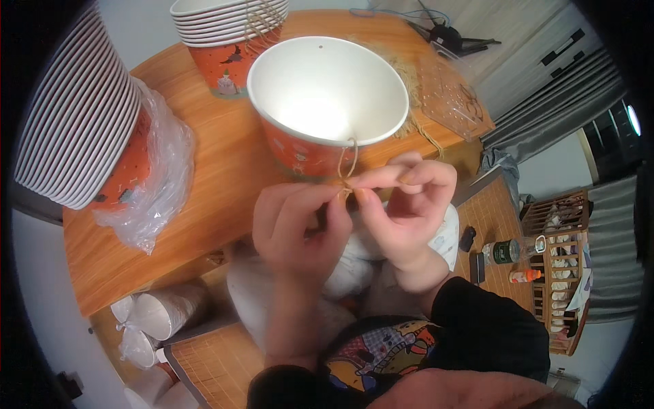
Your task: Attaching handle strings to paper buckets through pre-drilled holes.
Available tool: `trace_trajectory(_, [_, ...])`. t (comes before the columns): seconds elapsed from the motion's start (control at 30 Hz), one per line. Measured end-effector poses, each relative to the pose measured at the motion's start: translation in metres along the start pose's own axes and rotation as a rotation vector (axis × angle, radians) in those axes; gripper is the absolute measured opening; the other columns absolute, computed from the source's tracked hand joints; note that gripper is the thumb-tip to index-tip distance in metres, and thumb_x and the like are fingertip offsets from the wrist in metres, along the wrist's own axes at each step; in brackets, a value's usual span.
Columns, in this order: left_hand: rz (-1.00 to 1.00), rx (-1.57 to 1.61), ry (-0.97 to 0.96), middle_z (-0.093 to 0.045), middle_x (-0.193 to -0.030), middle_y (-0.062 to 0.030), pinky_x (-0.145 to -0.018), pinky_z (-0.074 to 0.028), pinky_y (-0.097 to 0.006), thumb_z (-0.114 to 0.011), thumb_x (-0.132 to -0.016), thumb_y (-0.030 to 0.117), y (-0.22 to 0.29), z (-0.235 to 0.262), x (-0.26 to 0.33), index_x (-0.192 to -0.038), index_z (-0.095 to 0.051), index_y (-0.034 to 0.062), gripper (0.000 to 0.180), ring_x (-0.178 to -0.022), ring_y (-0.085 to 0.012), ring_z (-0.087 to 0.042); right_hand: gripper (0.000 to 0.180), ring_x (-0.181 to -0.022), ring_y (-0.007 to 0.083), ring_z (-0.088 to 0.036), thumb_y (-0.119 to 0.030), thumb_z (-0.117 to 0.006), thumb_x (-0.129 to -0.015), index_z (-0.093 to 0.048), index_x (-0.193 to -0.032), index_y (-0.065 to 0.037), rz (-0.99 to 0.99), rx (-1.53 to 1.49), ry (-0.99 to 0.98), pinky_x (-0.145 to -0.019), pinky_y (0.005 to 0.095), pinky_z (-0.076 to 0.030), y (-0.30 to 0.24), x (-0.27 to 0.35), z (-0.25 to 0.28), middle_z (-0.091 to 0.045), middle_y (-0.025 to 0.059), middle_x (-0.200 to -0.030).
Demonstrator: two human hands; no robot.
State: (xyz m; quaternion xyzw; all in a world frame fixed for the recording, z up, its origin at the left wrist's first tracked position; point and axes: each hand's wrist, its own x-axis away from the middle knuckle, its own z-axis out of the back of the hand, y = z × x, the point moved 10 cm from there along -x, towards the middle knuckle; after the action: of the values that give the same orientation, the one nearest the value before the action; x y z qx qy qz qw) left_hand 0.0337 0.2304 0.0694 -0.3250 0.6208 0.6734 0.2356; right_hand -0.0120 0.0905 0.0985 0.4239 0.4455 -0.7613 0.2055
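Observation:
A paper bucket [327, 88], white inside and orange with printed figures outside, stands on the table near its front edge. Tan twine [349, 162] passes over its near rim in a small loop. My left hand [296, 225] pinches the lower part of this twine between thumb and forefinger. Right beside it my right hand [409, 204] pinches the twine too, its other fingers curled. The fingertips of both hands nearly meet just in front of the bucket. What lies between the fingertips is partly hidden.
A tall stack of matching buckets [82, 123], partly in clear plastic [163, 170], stands left on the wooden table [225, 157]. Another stack [228, 65] with twine on it sits behind. More twine [409, 85] and a clear plastic tray [453, 95] lie right. White tubs [163, 310] stand lower left.

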Motion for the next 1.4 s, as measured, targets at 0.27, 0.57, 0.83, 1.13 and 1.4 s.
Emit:
trace_trajectory(0.27, [0.037,0.074,-0.002,-0.060,-0.075,-0.0038,-0.052,-0.044,-0.028,-0.073,-0.067,-0.002,-0.005,-0.001,0.002,-0.081,-0.066,0.0080,0.019,-0.065,-0.0184,-0.055,0.044,-0.083,0.0148,-0.060,0.010,-0.063,-0.082,-0.030,-0.104,-0.008,-0.258,-0.236,0.101,-0.079,0.0263,-0.044,0.021,0.014,0.000,-0.068,0.0151,-0.093])
trace_trajectory(0.57, [0.019,0.007,0.016,-0.060,-0.075,-0.0031,-0.051,-0.044,-0.027,-0.074,-0.066,-0.001,-0.002,0.004,0.003,-0.081,-0.066,0.0093,0.019,-0.064,-0.0175,-0.055,0.042,-0.083,0.0143,-0.059,0.009,-0.064,-0.081,-0.032,-0.104,-0.008,-0.250,-0.306,0.100,-0.080,0.0273,-0.044,0.023,0.022,-0.006,-0.068,0.0175,-0.098])
trace_trajectory(0.83, [-0.165,-0.139,0.035,-0.060,-0.074,-0.0014,-0.056,-0.047,-0.032,-0.075,-0.069,0.006,0.013,0.002,0.004,-0.084,-0.064,0.0125,0.019,-0.064,-0.0207,-0.057,0.043,-0.085,0.0140,-0.061,0.011,-0.063,-0.081,-0.032,-0.104,-0.008,-0.313,-0.478,0.170,-0.079,0.0256,-0.047,0.031,0.024,-0.009,-0.068,0.0161,-0.096])
trace_trajectory(1.13, [-0.147,-0.114,0.021,-0.061,-0.076,-0.0021,-0.057,-0.047,-0.031,-0.075,-0.070,0.006,0.011,-0.001,0.003,-0.084,-0.064,0.0123,0.019,-0.064,-0.0209,-0.058,0.035,-0.083,0.0151,-0.065,0.011,-0.056,-0.086,-0.032,-0.103,-0.008,-0.491,-0.779,0.299,-0.077,0.0249,-0.052,0.050,0.034,-0.015,-0.067,0.0171,-0.094])
trace_trajectory(1.4, [-0.103,-0.041,-0.002,-0.060,-0.074,-0.0059,-0.052,-0.046,-0.023,-0.069,-0.073,-0.004,0.008,-0.004,0.003,-0.081,-0.062,0.0032,0.013,-0.063,-0.0136,-0.055,0.030,-0.092,0.0167,-0.064,0.009,-0.051,-0.090,-0.033,-0.104,-0.009,-0.660,-1.194,0.378,-0.085,0.0280,-0.051,0.059,0.048,-0.034,-0.068,0.0167,-0.100])
